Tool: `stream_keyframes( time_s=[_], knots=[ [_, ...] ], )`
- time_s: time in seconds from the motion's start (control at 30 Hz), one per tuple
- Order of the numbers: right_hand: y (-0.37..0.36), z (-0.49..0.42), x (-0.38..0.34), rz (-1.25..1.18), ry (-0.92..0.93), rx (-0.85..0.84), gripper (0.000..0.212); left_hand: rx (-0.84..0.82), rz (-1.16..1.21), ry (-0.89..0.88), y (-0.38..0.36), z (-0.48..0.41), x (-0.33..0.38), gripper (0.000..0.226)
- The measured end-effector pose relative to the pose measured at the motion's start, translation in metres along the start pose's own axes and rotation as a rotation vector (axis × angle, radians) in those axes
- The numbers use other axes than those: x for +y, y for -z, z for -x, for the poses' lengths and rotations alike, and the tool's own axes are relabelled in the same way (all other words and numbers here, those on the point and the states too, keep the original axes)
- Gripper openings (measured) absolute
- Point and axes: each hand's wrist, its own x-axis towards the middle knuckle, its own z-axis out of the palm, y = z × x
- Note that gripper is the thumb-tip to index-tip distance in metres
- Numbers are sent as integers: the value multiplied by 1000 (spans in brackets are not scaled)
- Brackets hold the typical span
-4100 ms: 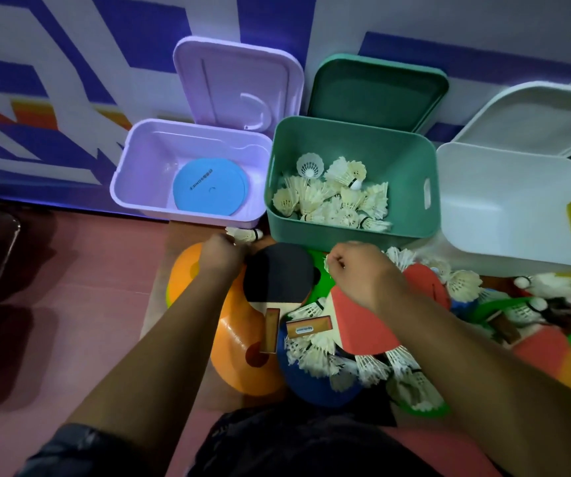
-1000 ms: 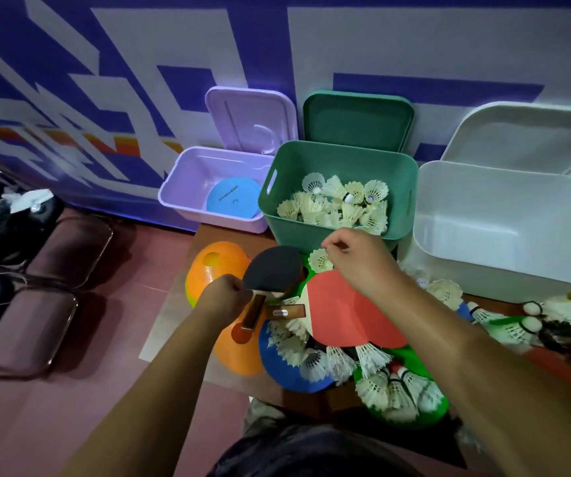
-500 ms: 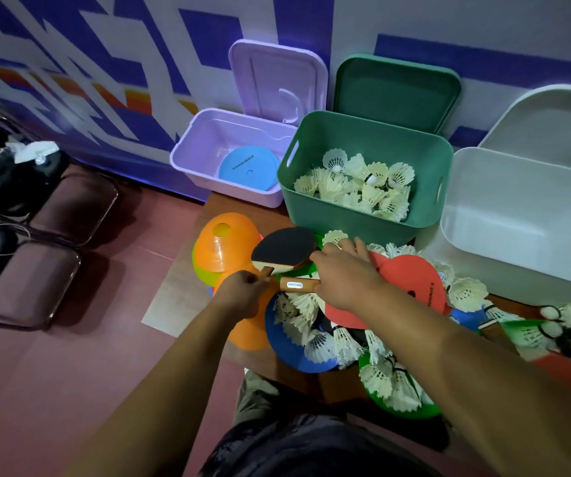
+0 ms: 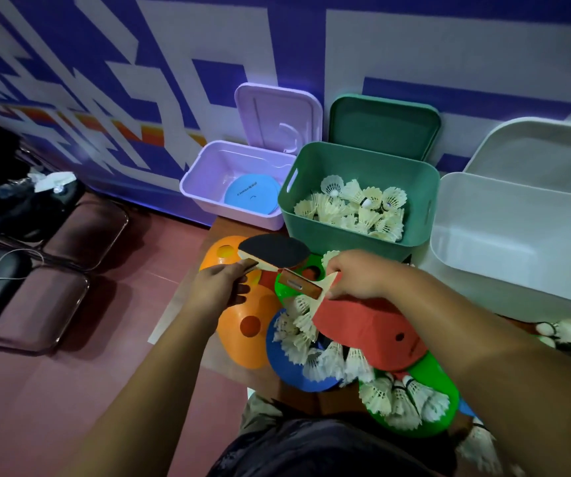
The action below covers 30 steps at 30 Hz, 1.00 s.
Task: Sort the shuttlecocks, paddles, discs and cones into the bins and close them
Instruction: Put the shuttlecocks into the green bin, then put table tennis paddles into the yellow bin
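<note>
Step in hand: paddles being lifted out of the pile, one per hand; judged an early-to-middle stage of the sorting, with all lids up.
Left grip point(image 4: 220, 287): fingers curled around the handle of the black paddle point(image 4: 273, 250), blade raised above the orange cones point(image 4: 246, 339) at centre frame.
Right grip point(image 4: 356, 277): clamped on the red paddle point(image 4: 370, 333) where blade meets handle, wooden handle pointing left toward the other hand. White feathers peeking out behind the knuckles; cannot tell whether also held.
Green bin point(image 4: 353, 160): upper centre, part filled with shuttlecocks point(image 4: 356, 210).
Lilac bin point(image 4: 208, 166): left of the green one, holding a blue disc point(image 4: 249, 197).
White bin point(image 4: 518, 215): right of frame, probably the paddles' place, since the other two already hold other kinds.
Left on the counter point(image 4: 239, 231): cones, flat coloured pieces, and loose shuttlecocks point(image 4: 329, 361) lying on them at lower centre.
Next move: carrying both paddles rightward over the white rim and lowering them flat; care needed lest the red blade sweep the feathers beneath it off the edge.
</note>
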Motion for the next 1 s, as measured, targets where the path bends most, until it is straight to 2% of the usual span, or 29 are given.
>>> stream_keyframes(
  time_s=[0.13, 0.4, 0.6, 0.83, 1.0],
  knots=[
    [30, 15, 15, -178, 30, 53, 25, -2, 52, -131, 8, 14, 28, 22],
    [58, 47, 28, -737, 31, 366, 23, 130, 81, -284, -12, 50, 64, 30],
    [51, 65, 30, -1183, 0, 559, 21, 217, 164, -349, -20, 67, 80, 26],
    [36, 85, 37, -1473, -145, 824, 30, -15, 180, -374, -40, 60, 89, 30],
    [28, 114, 48, -1692, -326, 1027, 19, -230, 227, -311, -72, 44, 81, 29]
  ],
)
